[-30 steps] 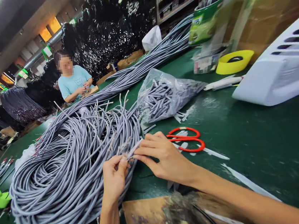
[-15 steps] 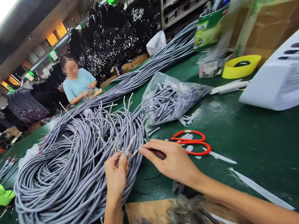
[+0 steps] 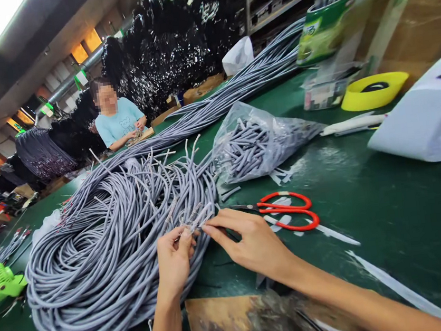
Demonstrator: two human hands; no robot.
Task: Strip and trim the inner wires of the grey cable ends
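Note:
My left hand [image 3: 175, 253] is closed, thumb against fingers, on the stripped ends of grey cables, where pale, frayed strands [image 3: 197, 218] stick out. From the right, my right hand [image 3: 248, 236] reaches in, thumb and forefinger pinched together at those strands. Under its palm a bit of a dark-handled tool [image 3: 234, 234] shows; the fingers hide the rest. Behind both hands lies a big coil of grey cables [image 3: 95, 254], its loose ends pointing up. Red-handled scissors [image 3: 289, 208] rest just right of my right hand.
A clear bag of short grey cable pieces [image 3: 258, 145] lies beyond the scissors. A stained board [image 3: 218, 325] is at the near edge. At right are a yellow tape ring [image 3: 375, 89], a green can [image 3: 320, 32] and a white plastic housing [image 3: 422, 121]. A co-worker [image 3: 119, 118] sits across.
The view has shifted slightly, so most bench items appear farther right. My right fingertips have come to the strands at my left hand, and less of the dark handle shows.

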